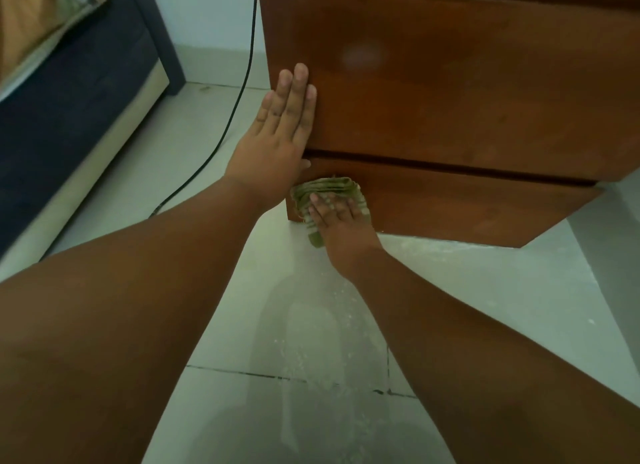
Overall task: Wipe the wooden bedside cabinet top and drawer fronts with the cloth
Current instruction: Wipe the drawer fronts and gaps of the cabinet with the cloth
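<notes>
Head view: left hand flat, fingers extended, on cabinet; right hand presses cloth against lower drawer front.

Pale tiled floor under you, dark bed frame to your left, black cable trailing, white wall

Single head-worn view, looking steeply down and forward, close to cabinet front and floor
</notes>
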